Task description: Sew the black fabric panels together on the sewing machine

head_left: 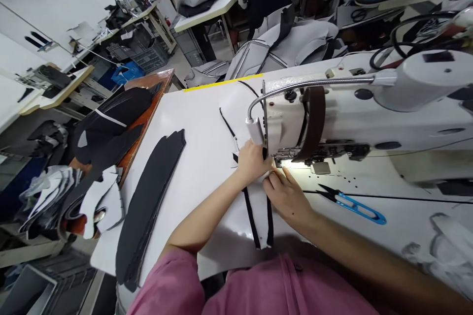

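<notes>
Both hands are together at the needle area of a white sewing machine [284,128]. My left hand [253,161] is closed, its fingertips pressed down beside the presser foot. Just to its right, my right hand [286,194] has its fingers bent together near the lit needle plate. What the fingertips pinch is too small to make out. A white piece with black edging [260,219] runs from under the hands toward the table's front edge. Thin black strips [227,123] lie beyond my left hand.
Blue thread snips [356,205] lie right of my right hand. Stacked dark fabric pieces [151,206] rest on the white table [199,157] at left. A lamp [254,130] hangs above my left hand. Behind are grey fabric piles [303,42] and a person in dark clothes.
</notes>
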Tool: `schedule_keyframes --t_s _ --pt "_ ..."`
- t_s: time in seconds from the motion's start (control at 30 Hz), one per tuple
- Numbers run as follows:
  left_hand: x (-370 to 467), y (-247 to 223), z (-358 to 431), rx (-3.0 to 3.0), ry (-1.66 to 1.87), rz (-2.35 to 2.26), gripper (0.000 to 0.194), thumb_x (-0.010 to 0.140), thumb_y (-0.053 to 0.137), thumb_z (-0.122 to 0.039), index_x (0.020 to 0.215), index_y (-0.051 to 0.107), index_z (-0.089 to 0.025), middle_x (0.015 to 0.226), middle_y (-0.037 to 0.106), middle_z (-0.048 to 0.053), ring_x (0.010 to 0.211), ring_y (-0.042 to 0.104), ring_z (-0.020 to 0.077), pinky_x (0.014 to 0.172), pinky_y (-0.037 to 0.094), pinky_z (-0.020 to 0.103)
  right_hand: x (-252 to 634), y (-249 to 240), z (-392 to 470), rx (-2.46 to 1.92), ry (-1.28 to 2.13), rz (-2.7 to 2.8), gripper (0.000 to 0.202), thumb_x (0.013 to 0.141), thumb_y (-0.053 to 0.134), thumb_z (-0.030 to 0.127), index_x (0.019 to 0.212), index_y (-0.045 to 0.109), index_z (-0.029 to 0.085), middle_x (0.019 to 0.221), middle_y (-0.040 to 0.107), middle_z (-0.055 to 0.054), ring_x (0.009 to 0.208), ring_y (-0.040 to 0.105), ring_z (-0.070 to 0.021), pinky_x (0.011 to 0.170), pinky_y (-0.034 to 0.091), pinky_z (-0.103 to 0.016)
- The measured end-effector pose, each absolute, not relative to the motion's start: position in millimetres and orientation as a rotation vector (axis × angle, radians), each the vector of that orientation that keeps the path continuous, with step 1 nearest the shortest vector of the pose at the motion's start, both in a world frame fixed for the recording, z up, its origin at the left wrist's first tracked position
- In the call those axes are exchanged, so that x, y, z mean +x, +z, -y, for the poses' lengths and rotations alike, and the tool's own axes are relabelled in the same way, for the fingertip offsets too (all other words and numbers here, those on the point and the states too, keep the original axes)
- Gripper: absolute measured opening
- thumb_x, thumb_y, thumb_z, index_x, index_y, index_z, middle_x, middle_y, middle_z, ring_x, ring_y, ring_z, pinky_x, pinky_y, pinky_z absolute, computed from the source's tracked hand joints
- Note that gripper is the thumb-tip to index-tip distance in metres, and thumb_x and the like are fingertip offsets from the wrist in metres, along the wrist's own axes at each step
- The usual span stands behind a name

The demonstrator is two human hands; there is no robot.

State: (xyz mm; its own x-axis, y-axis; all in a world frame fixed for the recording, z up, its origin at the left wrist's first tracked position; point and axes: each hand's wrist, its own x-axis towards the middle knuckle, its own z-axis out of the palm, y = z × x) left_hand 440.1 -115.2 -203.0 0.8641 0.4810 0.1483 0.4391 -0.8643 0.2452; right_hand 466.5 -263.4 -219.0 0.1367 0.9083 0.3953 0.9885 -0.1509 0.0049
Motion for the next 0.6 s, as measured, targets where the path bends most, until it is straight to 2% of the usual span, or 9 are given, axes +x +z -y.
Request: schedule_keyframes --t_s 0.1,0.2,0.43,0.6 --pt "446.0 -211.2 115.1 2.856 0.286 -0.597 0.016 0.071 0.052 -0.015 0.085 0.06 -0.019 0.08 0.063 0.007 0.08 0.058 0.0232 0.068 0.046 0.034 467.8 -220.1 266.6 -2.176 -0.447 1.836 0.023 0.08 0.042 0.0 0.082 0.061 0.013 0.085 0.058 -0.01 0.105 0.055 -0.025 0.101 0.039 -0.044" --pt "445.4 -216.1 119.2 2.872 0.331 -0.542 0.011 0.073 0.05 -0.015 0.075 0.06 -0.018 0.076 0.063 0.007 0.078 0.057 0.0222 0.07 0.045 0.034 466.4 -222.2 269.9 -2.181 -0.447 1.804 0.023 0.08 0.043 -0.001 0.083 0.061 0.013 0.085 0.058 -0.01 0.105 0.056 -0.0248 0.101 0.039 -0.044" --pt "438.6 -217.6 123.9 2.852 0.411 -0.532 0.012 0.075 0.048 -0.018 0.071 0.059 -0.017 0.079 0.062 0.008 0.079 0.056 0.0222 0.07 0.043 0.034 460.2 -226.4 271.7 -2.187 -0.485 1.792 0.022 0.083 0.042 0.001 0.082 0.061 0.013 0.088 0.059 -0.012 0.109 0.054 -0.0269 0.099 0.041 -0.046" --pt "439.0 -218.0 130.4 2.865 0.398 -0.55 0.011 0.075 0.047 -0.015 0.073 0.058 -0.017 0.087 0.062 0.009 0.077 0.054 0.0218 0.071 0.042 0.035 461.5 -221.9 272.7 -2.219 -0.501 1.809 0.023 0.081 0.043 0.001 0.085 0.062 0.013 0.085 0.059 -0.011 0.101 0.057 -0.0257 0.1 0.04 -0.046"
